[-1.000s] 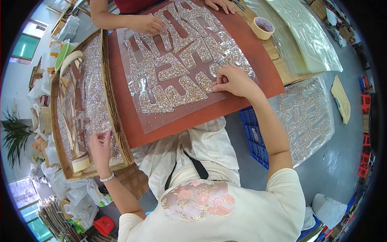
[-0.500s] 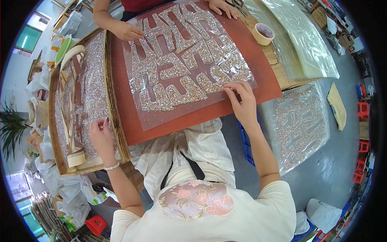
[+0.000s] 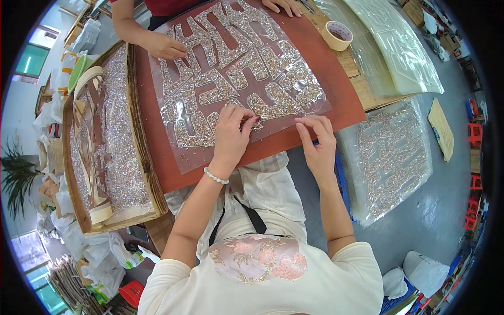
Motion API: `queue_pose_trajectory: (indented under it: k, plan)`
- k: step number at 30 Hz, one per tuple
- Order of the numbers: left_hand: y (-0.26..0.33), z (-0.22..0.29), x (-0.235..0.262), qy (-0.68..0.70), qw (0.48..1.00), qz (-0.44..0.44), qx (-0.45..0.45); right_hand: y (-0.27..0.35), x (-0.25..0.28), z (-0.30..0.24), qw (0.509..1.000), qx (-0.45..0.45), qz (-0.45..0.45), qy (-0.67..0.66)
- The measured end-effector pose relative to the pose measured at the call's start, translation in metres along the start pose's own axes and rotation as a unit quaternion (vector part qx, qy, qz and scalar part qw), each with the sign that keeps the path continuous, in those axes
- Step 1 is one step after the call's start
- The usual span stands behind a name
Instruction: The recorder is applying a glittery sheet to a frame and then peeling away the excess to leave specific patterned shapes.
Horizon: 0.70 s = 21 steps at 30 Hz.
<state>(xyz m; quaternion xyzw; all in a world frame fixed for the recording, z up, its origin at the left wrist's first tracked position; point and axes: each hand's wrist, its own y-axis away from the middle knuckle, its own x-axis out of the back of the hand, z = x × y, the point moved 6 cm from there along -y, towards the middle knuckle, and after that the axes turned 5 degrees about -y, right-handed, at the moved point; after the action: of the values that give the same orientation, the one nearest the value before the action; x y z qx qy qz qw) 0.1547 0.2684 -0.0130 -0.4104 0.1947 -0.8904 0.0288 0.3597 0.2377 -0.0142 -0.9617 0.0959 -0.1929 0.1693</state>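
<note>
A clear plastic film (image 3: pixel 190 161) lies on a reddish-brown board (image 3: pixel 249 161), carrying U-shaped patches of glittery rhinestones (image 3: pixel 218 94). My left hand (image 3: pixel 231 135) is over the film's near edge, its fingers closed round a small clump of loose rhinestones (image 3: pixel 256 124) that shows at the fingertips. At the near right edge of the film is my right hand (image 3: pixel 318 137), with thumb and forefinger brought together; whether anything is between them is too small to tell. Across the board, a co-worker's hand (image 3: pixel 167 47) touches the film's far left side.
To the left stands a wooden tray (image 3: pixel 137 121) of loose rhinestones, with a strip of masking tape (image 3: pixel 84 126) lying in it. A tape roll (image 3: pixel 337 35) and plastic sheets (image 3: pixel 391 44) lie at the far right. Finished-looking rhinestone sheets (image 3: pixel 391 157) are stacked lower right.
My left hand has moved right from the tray to the film's near edge. My right hand has shifted slightly down and right. In the picture, the board and film sit a little further left.
</note>
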Motion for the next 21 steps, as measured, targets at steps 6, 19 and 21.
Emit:
queue_pose_trajectory:
  k: [6,19,21]
  plan:
    - [-0.015,-0.001,-0.026,-0.016,0.999,0.023,-0.02,-0.006,-0.005,0.019,1.0,-0.007,-0.01,-0.027]
    - [-0.024,-0.009,-0.03,0.07,0.993,-0.011,0.098,-0.029,-0.037,0.002,0.99,0.128,-0.038,0.049]
    - [-0.022,-0.008,-0.029,0.075,0.99,-0.025,0.117,-0.029,-0.042,-0.001,0.984,0.146,-0.051,0.084]
